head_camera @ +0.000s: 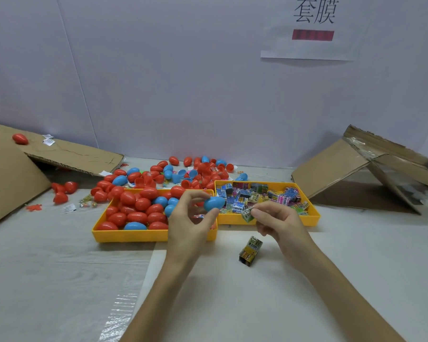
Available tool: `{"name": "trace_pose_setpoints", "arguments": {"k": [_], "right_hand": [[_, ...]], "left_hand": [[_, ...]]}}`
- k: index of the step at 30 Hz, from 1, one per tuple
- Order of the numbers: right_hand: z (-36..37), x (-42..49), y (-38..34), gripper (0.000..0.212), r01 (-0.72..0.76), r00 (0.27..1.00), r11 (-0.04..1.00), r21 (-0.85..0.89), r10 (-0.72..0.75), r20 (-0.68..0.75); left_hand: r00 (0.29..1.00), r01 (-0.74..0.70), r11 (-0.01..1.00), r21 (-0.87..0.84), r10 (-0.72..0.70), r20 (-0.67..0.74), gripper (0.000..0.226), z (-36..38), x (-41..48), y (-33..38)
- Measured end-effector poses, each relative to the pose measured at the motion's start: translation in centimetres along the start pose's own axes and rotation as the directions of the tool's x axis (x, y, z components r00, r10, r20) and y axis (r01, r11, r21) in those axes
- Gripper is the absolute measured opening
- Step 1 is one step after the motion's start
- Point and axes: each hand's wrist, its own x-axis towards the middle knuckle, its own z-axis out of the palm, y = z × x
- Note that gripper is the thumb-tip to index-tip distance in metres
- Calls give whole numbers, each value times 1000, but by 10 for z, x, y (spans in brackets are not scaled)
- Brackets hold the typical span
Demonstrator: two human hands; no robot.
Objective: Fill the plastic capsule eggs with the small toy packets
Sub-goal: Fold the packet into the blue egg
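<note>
Head view of the work surface: the left hand (188, 218) grips a closed blue plastic capsule egg (214, 203) at its fingertips, thumb below and curved fingers above, holding it in the air over the gap between two trays. The right hand (274, 218) pinches a small printed toy packet (247, 214) between thumb and forefinger, its other fingers curled toward the palm; the packet sits just beside the egg, and contact between the two cannot be told. A second, yellow-and-black toy packet (250, 250) lies on the white covered table (59, 267), near the right wrist. The left yellow plastic tray (134, 235) holds red and blue eggs; the right yellow plastic tray (311, 218), touching it, holds a heap of colourful packets. Behind both trays lies a loose pile of eggs and egg halves (183, 174). Flattened brown cardboard (72, 154) leans at the left, a second cardboard sheet (331, 166) at the right, and a white paper sign (314, 28) hangs on the wall
</note>
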Motion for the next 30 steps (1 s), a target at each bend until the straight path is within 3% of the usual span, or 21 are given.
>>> {"name": "trace_pose_setpoints", "arguments": {"k": [5,14,22,30], "right_hand": [[1,-1,-1,20,-20,999,999,35,21,-30],[3,-2,-2,22,-27,1000,998,58,26,16],[3,-3,-1,19,5,1000,1000,3,-5,9],[2,-1,2,23,38,999,999,-35,-39,-8]], "left_hand": [[992,86,987,-138,-72,102,33,4,-1,-1],[983,89,980,-179,-58,172,35,8,-5,1],[973,155,948,-278,-97,212,15,10,-6,4],[939,237,928,-286,-143,313,23,9,-7,5]]}}
